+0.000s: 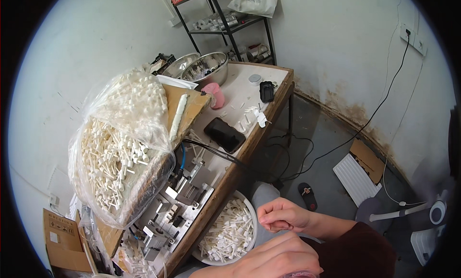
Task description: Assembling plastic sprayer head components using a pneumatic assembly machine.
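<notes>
My right hand (284, 215) is closed, its fingers curled into the palm; what they hold, if anything, is hidden. Just below it, my left hand (283, 256) reaches across from the lower edge with its back up and fingers bent over. A reddish, see-through edge (305, 274) shows under those fingers, too cut off to name. Beside both hands stands a round white tub (255, 225), full of small white plastic pieces (228, 235) with thin stems and wider heads. Left of the tub, a metal fixture (189, 191) with blocks and cables sits on the table.
A large clear bag (115, 148) of similar white pieces rests on cardboard on the table (235, 69). Also there are a black phone-like slab (224, 135), a pink cup (214, 94) and steel bowls (211, 69). Black cables (331, 158) cross the floor near a slipper (307, 195).
</notes>
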`<control>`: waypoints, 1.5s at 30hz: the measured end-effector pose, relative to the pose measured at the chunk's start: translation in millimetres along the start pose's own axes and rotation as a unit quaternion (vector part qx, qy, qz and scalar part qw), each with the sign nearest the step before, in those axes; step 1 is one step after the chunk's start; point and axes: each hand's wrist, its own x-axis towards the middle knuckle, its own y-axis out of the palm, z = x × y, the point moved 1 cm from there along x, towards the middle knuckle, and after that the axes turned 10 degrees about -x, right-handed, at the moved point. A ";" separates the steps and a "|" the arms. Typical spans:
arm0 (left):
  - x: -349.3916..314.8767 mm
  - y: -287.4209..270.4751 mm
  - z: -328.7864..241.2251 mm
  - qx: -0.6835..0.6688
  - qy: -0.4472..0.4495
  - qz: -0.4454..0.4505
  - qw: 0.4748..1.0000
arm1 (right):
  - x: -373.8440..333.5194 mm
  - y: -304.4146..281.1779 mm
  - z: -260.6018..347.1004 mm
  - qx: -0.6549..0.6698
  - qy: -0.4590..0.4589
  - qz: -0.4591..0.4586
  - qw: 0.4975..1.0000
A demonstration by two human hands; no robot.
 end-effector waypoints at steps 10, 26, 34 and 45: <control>83.6 -16.0 -16.2 0.088 0.274 0.029 0.957 | 1.6 -26.6 -35.8 0.052 0.000 -0.014 0.999; 61.9 -36.5 -37.1 0.083 0.103 0.048 0.990 | 6.6 -11.0 -23.1 -0.051 -0.068 -0.023 0.996; 32.6 -48.2 -10.9 -0.057 -0.315 -0.140 0.937 | -14.2 -14.8 7.5 -0.106 -0.236 -0.268 0.928; -14.5 -69.5 98.9 0.190 -0.260 -0.262 0.910 | -3.9 -34.2 31.9 -0.434 -0.324 -0.339 0.769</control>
